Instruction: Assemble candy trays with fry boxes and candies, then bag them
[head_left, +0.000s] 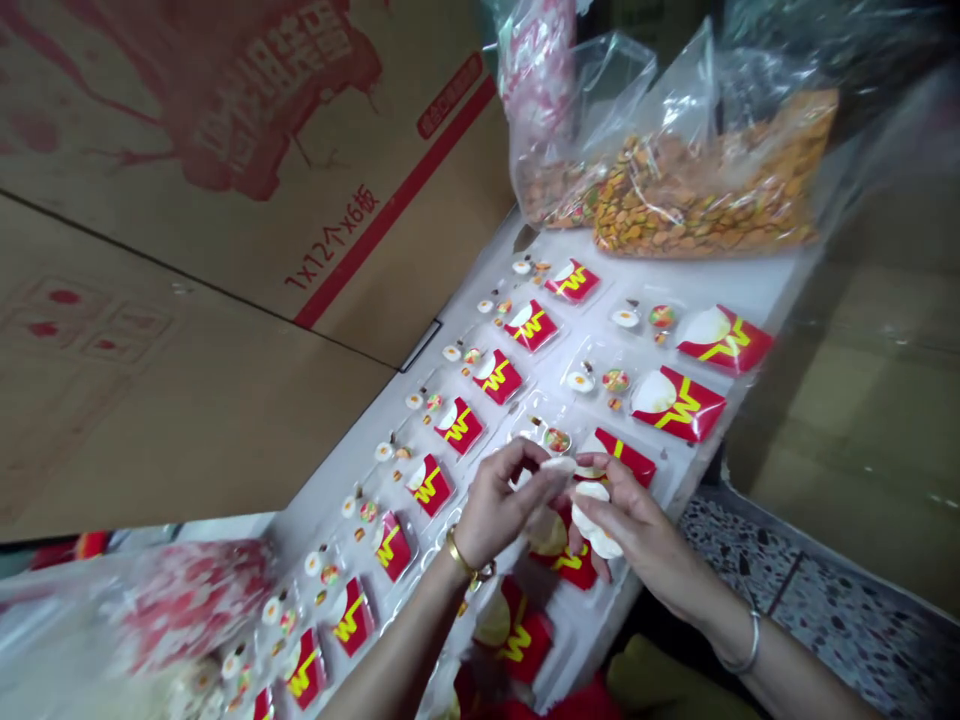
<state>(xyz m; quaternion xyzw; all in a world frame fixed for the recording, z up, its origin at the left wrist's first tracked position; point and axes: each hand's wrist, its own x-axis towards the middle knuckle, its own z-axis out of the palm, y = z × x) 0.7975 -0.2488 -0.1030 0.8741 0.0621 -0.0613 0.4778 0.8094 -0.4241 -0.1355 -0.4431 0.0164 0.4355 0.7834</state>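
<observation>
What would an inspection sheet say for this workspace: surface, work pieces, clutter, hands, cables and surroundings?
Surface: white table with rows of clear trays.
Work pieces: red packets with yellow zigzags and miniature food pieces lie in the trays.
Clutter: clear bag of orange pieces at the far end; bag of red and white pieces at lower left.
Hands: left hand holds a white rounded piece; right hand holds several.
Cables: nothing seen.
Surroundings: printed cardboard box beside the table; speckled floor.
</observation>
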